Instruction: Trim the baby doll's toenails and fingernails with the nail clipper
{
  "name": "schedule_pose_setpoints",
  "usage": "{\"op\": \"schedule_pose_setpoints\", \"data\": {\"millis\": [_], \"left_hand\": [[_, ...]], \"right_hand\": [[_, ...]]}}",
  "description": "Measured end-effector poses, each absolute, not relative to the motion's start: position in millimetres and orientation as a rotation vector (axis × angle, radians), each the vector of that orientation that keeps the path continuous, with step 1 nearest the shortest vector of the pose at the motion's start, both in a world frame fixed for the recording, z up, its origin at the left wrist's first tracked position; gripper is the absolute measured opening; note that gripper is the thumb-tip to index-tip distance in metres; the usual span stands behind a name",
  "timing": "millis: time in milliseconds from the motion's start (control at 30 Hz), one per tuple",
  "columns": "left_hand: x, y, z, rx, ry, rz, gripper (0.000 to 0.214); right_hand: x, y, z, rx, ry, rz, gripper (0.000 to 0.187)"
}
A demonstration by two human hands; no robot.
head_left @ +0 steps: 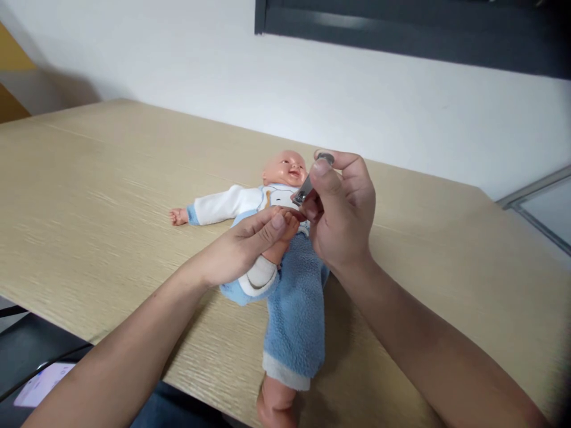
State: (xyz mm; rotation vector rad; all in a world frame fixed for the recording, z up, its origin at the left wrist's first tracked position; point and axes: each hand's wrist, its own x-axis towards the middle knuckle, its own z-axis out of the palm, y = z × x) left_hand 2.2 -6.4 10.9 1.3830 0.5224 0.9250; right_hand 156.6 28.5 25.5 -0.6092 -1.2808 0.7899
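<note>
**Left hand [238, 246] clamps doll foot, right hand [343, 214] holds nail clipper [306, 187] at toes**

Near first: a phone [42, 383] lies lit at lower left, below the desk edge. Both forearms enter from the bottom corners. The hands are apart but close, with the raised foot [289, 227] of a baby doll [285, 169] between them. The left hand wraps that foot and shin, thumb on top, lifting the leg. The right hand pinches the steel clipper between thumb and fingers, its cutting end angled down-left, just beside the toes; contact can't be told from this view. The right hand sits on the far side of the foot, the left on the near side. The doll lies on its back on the desk [111, 178], long axis pointing away from the person, head far, other foot [274, 404] near. It wears blue fleece trousers [297, 315] and a white sleeve [220, 205]. Beyond are a white wall [357, 101] and a dark window frame [401, 30].
</note>
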Motion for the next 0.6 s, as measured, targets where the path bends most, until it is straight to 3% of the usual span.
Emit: {"op": "schedule_pose_setpoints", "data": {"millis": [167, 600], "left_hand": [[0.6, -7.1, 9.1, 1.305, 0.471, 0.93, 0.036], [3.4, -5.0, 6.9, 1.272, 0.447, 0.928, 0.032]], "right_hand": [[157.9, 23.0, 27.8, -0.618, -1.308, 0.819, 0.035], [160.0, 21.4, 29.4, -0.641, -1.358, 0.826, 0.034]]}}
